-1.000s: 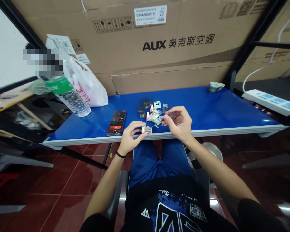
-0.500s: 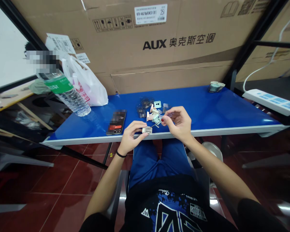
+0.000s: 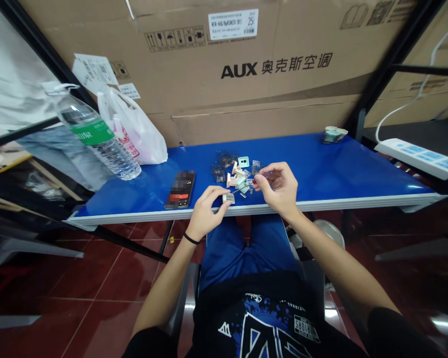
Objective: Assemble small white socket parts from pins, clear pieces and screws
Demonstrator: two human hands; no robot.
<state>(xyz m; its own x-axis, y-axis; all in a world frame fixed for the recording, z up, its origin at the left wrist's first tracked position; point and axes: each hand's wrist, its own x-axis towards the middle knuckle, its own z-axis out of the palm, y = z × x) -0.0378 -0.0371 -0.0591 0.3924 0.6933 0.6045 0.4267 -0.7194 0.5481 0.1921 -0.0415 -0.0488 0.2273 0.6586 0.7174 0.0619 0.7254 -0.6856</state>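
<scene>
Near the front edge of the blue table, my left hand (image 3: 208,211) pinches a small white plastic casing (image 3: 228,198) between thumb and fingers. My right hand (image 3: 279,188) is closed around the handle of a screwdriver (image 3: 242,189), whose thin metal shaft points left and down to the casing. Whether the tip touches it I cannot tell. Just beyond both hands lies a loose pile of pink and pale green plastic parts (image 3: 239,175). A mint green cover with two dark holes (image 3: 243,161) and several dark see-through pieces (image 3: 219,173) lie behind it.
On the blue table (image 3: 302,154), a phone (image 3: 181,189) lies left of my hands. A water bottle (image 3: 97,136) and a white plastic bag (image 3: 142,136) stand farther left. A small bundle (image 3: 334,134) sits at the back right, near a power strip (image 3: 421,156). A large cardboard box (image 3: 194,89) stands behind.
The casing in my left hand has tilted slightly, and the screwdriver has shifted a little with my right hand. At the far left, a person in light clothing has moved behind the bottle.
</scene>
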